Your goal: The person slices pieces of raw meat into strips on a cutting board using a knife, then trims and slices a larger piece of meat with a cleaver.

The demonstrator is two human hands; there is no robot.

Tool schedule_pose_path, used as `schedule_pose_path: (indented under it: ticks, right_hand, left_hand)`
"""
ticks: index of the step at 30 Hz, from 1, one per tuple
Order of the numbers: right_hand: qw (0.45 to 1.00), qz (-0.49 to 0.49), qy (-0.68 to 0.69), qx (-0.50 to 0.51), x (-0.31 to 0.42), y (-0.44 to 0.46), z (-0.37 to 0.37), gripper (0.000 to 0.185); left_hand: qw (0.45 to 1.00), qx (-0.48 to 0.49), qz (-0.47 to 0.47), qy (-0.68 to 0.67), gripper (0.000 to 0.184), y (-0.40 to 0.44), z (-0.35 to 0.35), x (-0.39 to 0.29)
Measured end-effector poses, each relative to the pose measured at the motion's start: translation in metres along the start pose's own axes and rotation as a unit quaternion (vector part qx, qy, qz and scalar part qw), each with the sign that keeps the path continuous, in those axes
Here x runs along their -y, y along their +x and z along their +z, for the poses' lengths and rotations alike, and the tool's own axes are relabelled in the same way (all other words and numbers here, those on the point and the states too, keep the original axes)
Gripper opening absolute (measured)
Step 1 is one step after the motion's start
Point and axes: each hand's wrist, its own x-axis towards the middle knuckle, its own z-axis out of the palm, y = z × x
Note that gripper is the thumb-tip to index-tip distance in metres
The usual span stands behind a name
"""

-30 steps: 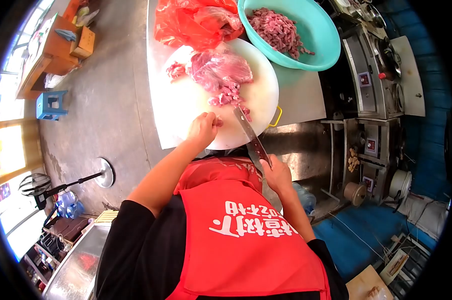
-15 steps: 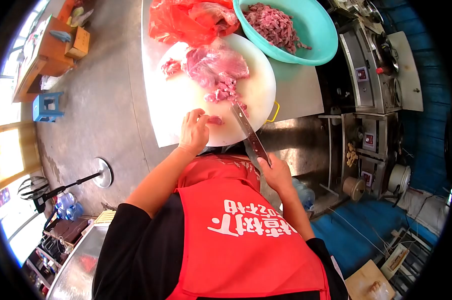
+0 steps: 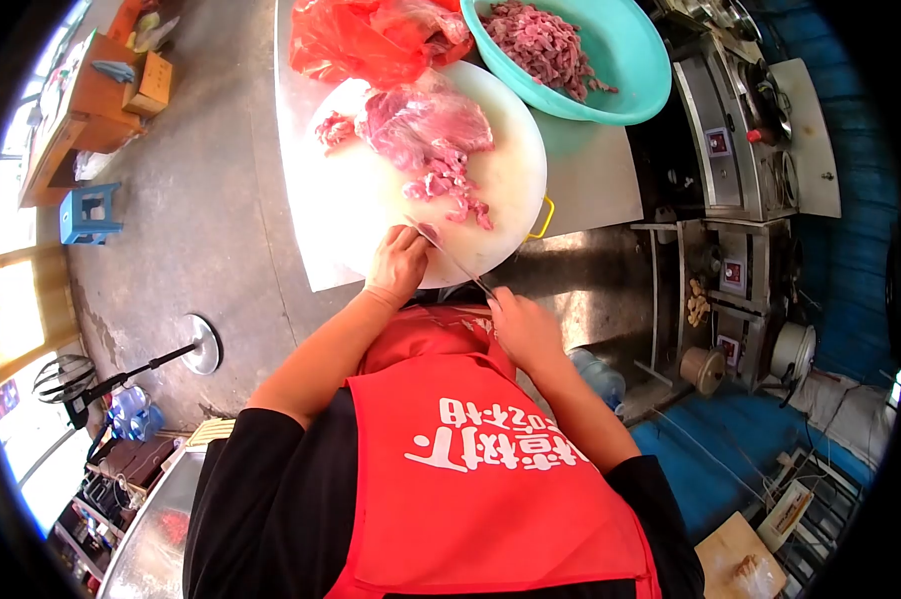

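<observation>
On the round white cutting board (image 3: 510, 160), my left hand (image 3: 399, 265) is closed on a small meat piece (image 3: 430, 233) near the front edge. My right hand (image 3: 522, 324) grips the handle of a knife (image 3: 455, 262), whose blade now points up and left, its tip at that piece beside my left fingers. A large slab of raw meat (image 3: 421, 125) lies farther back, with small cut bits (image 3: 449, 190) in front of it. Behind the board sits a red plastic bag (image 3: 356, 45) with meat in it.
A turquoise basin (image 3: 635, 70) holding cut meat strips (image 3: 540, 45) stands at the back right. A yellow handle (image 3: 544, 218) sticks out at the board's right edge. A blue stool (image 3: 89, 214) and a fan stand (image 3: 201, 344) are on the floor at left.
The knife has swung left from beside the cut bits to the small piece, and my right hand moved left with it. My left fingers have drawn together around that piece.
</observation>
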Motion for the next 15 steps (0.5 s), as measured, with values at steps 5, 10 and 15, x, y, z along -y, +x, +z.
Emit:
schedule_pose_path:
  ticks: [5, 10, 15]
  right_hand:
    - [0.998, -0.06, -0.022, -0.012, 0.002, 0.034, 0.005, 0.024]
    - [0.997, 0.013, -0.034, 0.063, -0.048, -0.013, 0.0, 0.027]
    - [0.992, 0.059, -0.03, 0.107, -0.084, -0.054, -0.019, 0.027]
  left_hand:
    - [1.0, 0.003, -0.001, 0.004, 0.036, 0.001, 0.003, 0.003]
    - [1.0, 0.016, 0.009, -0.021, 0.029, 0.006, -0.008, 0.002]
    - [0.998, 0.0, -0.036, -0.059, 0.021, -0.002, -0.01, 0.003]
